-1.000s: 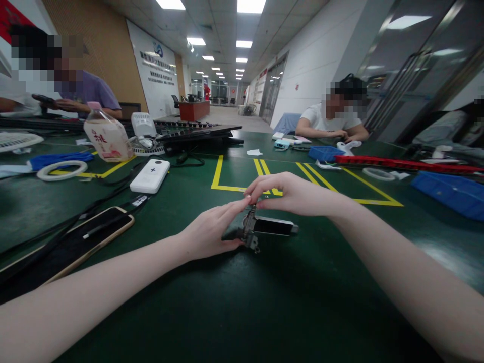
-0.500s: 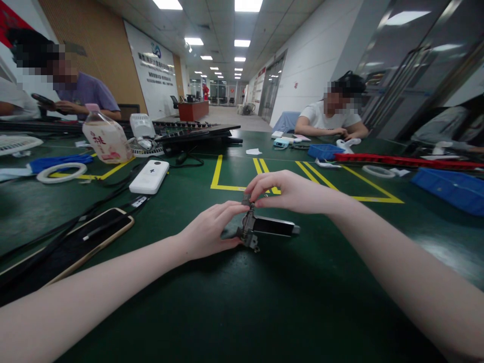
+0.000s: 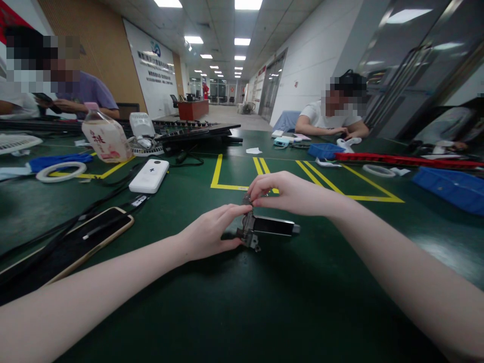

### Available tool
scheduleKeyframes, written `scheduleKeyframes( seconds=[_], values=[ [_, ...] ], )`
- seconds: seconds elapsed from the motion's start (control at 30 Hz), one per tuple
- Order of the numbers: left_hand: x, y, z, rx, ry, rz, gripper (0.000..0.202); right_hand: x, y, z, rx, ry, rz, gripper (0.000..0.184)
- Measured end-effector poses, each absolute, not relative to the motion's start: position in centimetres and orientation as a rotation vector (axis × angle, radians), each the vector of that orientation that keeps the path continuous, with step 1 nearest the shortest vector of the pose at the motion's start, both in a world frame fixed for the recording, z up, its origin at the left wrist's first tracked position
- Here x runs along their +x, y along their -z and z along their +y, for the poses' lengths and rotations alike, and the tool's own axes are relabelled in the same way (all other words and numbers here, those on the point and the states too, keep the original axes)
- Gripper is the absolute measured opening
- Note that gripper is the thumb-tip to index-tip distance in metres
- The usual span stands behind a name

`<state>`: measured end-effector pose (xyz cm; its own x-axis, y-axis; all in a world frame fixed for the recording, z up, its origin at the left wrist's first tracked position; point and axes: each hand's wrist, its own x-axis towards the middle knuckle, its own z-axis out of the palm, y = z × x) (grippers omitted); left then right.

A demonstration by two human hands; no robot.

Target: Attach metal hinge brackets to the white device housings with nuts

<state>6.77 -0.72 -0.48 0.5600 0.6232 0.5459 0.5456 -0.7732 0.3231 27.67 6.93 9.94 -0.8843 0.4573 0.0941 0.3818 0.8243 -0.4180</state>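
A small grey metal bracket assembly (image 3: 249, 237) stands on the green table in front of me. From its side a flat black bar with silver edges (image 3: 274, 226) points right and ends in a grey tip. My left hand (image 3: 212, 229) grips the assembly from the left, thumb low and fingers at the top. My right hand (image 3: 278, 190) comes in from the right, its thumb and fingers pinched on the upper end of the same assembly. The fingers partly cover that upper end, so any small part between them is hidden.
On the left lie a phone (image 3: 68, 252) with cables across it, a white power bank (image 3: 149, 176), a tape roll (image 3: 61, 172) and a drink bottle (image 3: 106, 135). Blue trays (image 3: 451, 189) sit at the right. Yellow tape (image 3: 227, 187) marks the table. Other people sit across it.
Both hands keep their hold on the bracket assembly, almost unmoved. The right fingers have shifted very slightly at its top.
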Motion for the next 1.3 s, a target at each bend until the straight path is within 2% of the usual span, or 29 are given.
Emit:
scheduleKeyframes(
  seconds=[0.27, 0.7, 0.87, 1.07, 1.3],
  values=[
    [6.7, 0.7, -0.6, 2.703, -1.049, 0.952, 0.057, 27.9, -10.3, 6.8, -0.616, -0.644, -2.808, 0.015],
    [6.8, 0.6, -0.6, 2.748, -1.021, 0.98, 0.059, 28.0, -10.3, 6.8, -0.573, -0.607, -2.826, 0.017],
    [6.8, 0.6, -0.6, 2.762, -1.009, 0.991, 0.061, 27.9, -10.5, 6.4, -0.661, -0.496, -2.829, 0.019],
    [6.7, 0.7, -0.6, 2.768, -1.005, 0.984, 0.063, 27.8, -10.7, 6.1, -0.764, -0.639, -2.848, 0.021],
    [6.7, 0.7, -0.5, 2.761, -1.017, 0.963, 0.066, 27.7, -10.7, 5.9, -0.762, -0.539, -2.849, 0.02]
  ],
)
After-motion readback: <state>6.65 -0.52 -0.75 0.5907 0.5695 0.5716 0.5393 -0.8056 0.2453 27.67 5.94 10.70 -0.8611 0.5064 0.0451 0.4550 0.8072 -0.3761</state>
